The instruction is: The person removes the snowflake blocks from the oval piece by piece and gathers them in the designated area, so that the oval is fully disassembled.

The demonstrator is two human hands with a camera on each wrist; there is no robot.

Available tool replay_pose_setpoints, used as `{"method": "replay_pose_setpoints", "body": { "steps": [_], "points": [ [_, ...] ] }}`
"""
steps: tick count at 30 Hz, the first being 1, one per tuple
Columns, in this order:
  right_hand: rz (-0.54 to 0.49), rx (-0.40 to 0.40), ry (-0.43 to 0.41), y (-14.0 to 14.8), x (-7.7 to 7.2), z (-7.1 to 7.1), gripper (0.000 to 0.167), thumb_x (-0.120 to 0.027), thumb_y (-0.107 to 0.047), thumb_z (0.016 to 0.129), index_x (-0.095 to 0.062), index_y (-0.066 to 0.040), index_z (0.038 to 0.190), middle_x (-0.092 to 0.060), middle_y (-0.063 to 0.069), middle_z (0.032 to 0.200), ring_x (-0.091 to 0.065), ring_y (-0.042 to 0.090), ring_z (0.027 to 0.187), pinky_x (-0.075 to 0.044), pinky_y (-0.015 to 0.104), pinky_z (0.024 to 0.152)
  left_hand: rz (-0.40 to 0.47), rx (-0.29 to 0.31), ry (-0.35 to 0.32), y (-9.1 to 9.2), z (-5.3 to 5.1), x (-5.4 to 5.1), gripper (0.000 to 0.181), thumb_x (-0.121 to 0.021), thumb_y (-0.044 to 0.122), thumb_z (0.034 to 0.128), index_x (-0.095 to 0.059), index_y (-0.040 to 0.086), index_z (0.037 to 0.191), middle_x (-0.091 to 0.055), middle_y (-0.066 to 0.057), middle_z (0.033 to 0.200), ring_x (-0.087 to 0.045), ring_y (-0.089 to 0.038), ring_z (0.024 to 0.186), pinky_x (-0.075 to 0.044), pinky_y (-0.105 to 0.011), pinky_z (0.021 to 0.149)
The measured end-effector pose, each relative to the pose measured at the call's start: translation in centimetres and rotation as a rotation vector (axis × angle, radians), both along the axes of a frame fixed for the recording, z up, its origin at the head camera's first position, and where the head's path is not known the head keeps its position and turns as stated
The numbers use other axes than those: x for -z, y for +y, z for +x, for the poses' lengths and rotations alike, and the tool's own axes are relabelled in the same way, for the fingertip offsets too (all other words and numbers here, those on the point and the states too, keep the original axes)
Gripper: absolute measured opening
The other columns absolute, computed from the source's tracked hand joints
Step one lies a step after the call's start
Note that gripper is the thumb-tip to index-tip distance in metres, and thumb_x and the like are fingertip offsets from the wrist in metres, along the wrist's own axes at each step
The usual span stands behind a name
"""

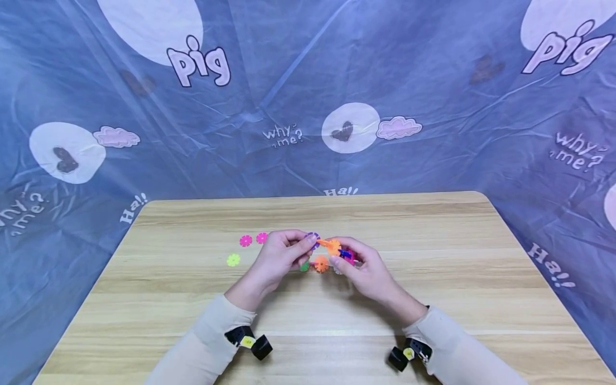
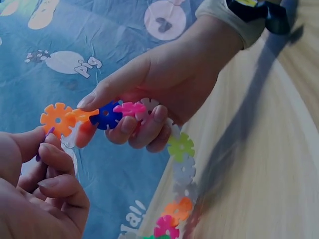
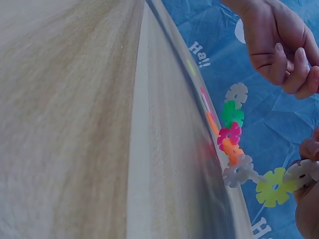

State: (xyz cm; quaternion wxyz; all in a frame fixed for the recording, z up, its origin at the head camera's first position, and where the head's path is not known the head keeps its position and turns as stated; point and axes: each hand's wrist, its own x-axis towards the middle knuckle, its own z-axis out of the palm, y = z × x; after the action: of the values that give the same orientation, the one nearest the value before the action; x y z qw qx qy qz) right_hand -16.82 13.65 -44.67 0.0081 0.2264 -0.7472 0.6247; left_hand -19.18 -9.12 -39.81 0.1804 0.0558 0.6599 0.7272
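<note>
My left hand point(image 1: 284, 254) pinches a purple snowflake disc point(image 1: 314, 240) between thumb and fingers. In the left wrist view this disc is edge-on and touches the orange disc point(image 2: 57, 120) at a chain's end; whether they interlock, I cannot tell. My right hand point(image 1: 368, 264) grips that chain of slotted plastic discs, its thumb near a second orange piece point(image 2: 84, 116). A blue disc point(image 2: 106, 115) and a pink disc point(image 2: 130, 109) follow within its fingers. The chain's other part hangs below the right hand, with a yellow-green disc point(image 2: 180, 147) and a green disc point(image 3: 233, 114).
Two loose pink discs, one the left pink disc point(image 1: 246, 240), and a loose yellow-green disc point(image 1: 233, 260) lie left of my hands on the wooden table point(image 1: 159, 299). A blue printed cloth point(image 1: 298, 80) hangs behind the table and along its sides.
</note>
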Motion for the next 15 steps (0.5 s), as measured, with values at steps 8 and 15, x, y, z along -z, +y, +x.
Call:
{"method": "replay_pose_setpoints", "body": {
  "steps": [8, 15],
  "points": [
    [-0.016, 0.008, 0.014, -0.17, -0.09, -0.22, 0.043, -0.067, 0.002, 0.101, -0.061, 0.003, 0.143, -0.07, 0.031, 0.121, -0.073, 0.011, 0.092, -0.065, 0.029, 0.078, 0.034, -0.026, 0.0, 0.2, -0.18, -0.26, 0.022, -0.067, 0.006, 0.1057, -0.074, 0.01, 0.085, -0.062, 0.007, 0.064, -0.049, -0.005, 0.053, -0.036, -0.018, 0.049],
    [-0.007, 0.023, -0.002, -0.35, -0.14, -0.31, 0.041, -0.068, -0.001, 0.102, -0.062, 0.002, 0.143, -0.071, 0.03, 0.122, -0.073, 0.012, 0.092, -0.064, 0.028, 0.077, 0.005, -0.068, -0.027, 0.23, -0.44, -0.25, 0.018, -0.068, 0.008, 0.1056, -0.075, 0.003, 0.089, -0.06, 0.005, 0.065, -0.046, -0.008, 0.054, -0.036, -0.019, 0.051]
  ]
}}
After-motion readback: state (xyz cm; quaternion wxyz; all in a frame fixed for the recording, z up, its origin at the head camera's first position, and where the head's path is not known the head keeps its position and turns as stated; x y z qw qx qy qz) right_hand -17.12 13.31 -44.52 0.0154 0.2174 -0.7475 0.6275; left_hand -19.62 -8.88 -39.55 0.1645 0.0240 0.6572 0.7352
